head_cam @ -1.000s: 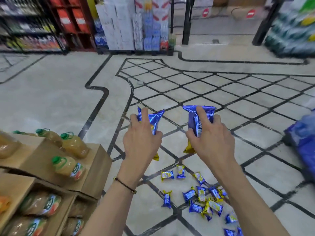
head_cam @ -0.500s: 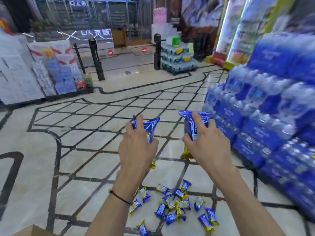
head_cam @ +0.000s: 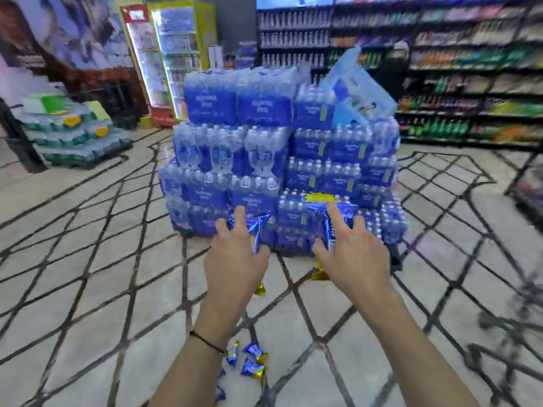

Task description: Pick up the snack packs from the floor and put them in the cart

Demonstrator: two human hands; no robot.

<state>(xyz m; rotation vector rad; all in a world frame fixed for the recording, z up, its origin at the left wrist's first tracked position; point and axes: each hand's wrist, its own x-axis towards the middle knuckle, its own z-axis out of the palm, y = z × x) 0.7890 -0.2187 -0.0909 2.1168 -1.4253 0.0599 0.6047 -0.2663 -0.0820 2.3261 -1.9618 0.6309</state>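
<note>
One blue snack pack point(head_cam: 256, 230) is gripped in the left hand point(head_cam: 235, 261), fingers curled round it. A second snack pack point(head_cam: 333, 227) is gripped likewise in the right hand point(head_cam: 354, 257). Both are held clear of the tiled floor point(head_cam: 88, 289), side by side and apart. More snack packs point(head_cam: 249, 359) lie on it just beside the left wrist. Stacked water packs point(head_cam: 264, 148) stand beyond. A blurred cart point(head_cam: 519, 177) stands far right.

I have turned right: the stack of blue shrink-wrapped water-bottle packs point(head_cam: 282, 160), a moment ago off to my right, now stands straight ahead. The small blue-and-gold snack packs on the floor point(head_cam: 249, 358) have slid to the bottom edge, fewer showing. A dark wire cart point(head_cam: 523, 174) has appeared at right.
</note>
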